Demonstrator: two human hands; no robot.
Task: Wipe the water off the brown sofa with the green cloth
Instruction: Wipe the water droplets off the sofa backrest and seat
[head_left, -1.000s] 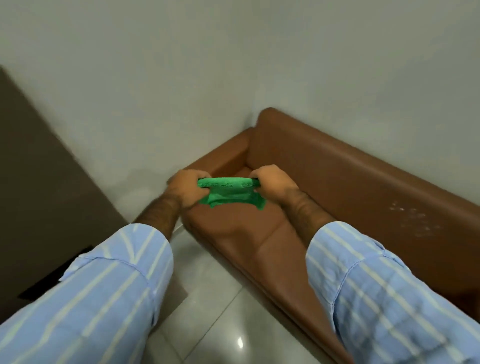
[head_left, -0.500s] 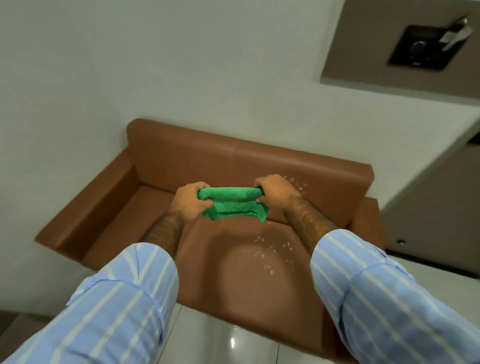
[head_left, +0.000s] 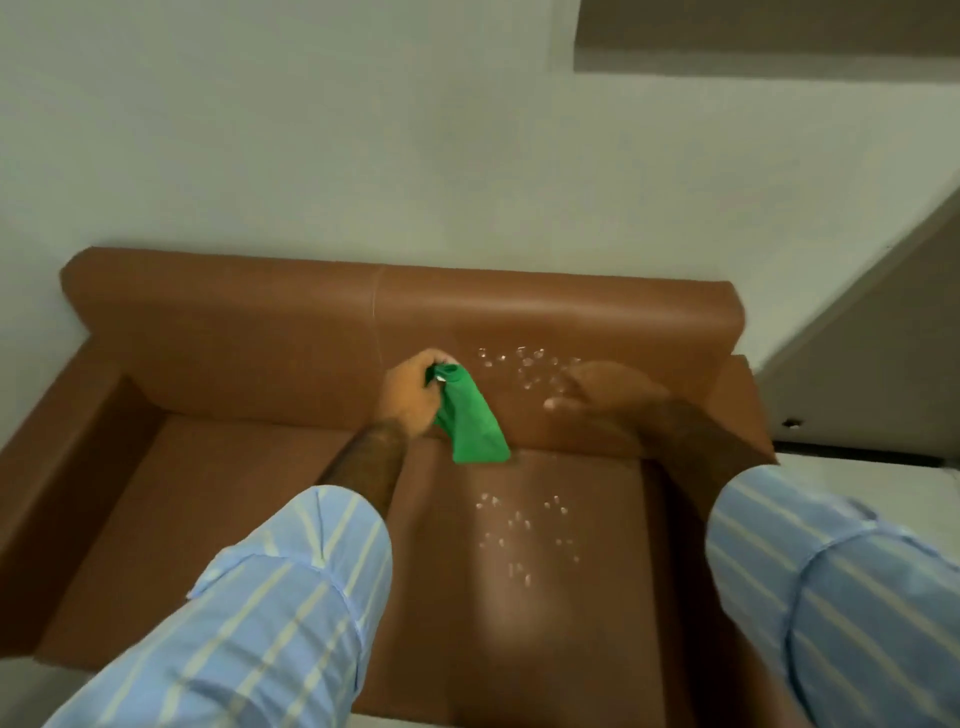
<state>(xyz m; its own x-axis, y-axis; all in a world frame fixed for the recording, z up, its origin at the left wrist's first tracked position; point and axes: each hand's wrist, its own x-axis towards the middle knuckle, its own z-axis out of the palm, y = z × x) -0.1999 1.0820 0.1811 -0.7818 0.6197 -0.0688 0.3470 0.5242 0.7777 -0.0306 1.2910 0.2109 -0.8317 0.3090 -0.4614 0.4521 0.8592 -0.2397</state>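
Note:
The brown sofa (head_left: 234, 467) fills the lower half of the head view, its back against a pale wall. Water droplets (head_left: 524, 366) speckle the backrest right of its seam, and more droplets (head_left: 519, 530) lie on the seat cushion below. My left hand (head_left: 410, 397) grips the top of the green cloth (head_left: 470, 423), which hangs down in front of the backrest to the seat. My right hand (head_left: 602, 392), blurred by motion, is apart from the cloth at the right with fingers spread, over the backrest beside the droplets.
The sofa has a left armrest (head_left: 57, 457) and a right armrest (head_left: 748, 410). A pale wall (head_left: 363, 156) rises behind it. A grey-brown panel (head_left: 857, 332) stands at the right, with light floor (head_left: 883, 470) beyond the right armrest.
My right hand has let go of the cloth and swung to the right. The cloth now hangs from my left hand alone. The view has turned to face the sofa squarely.

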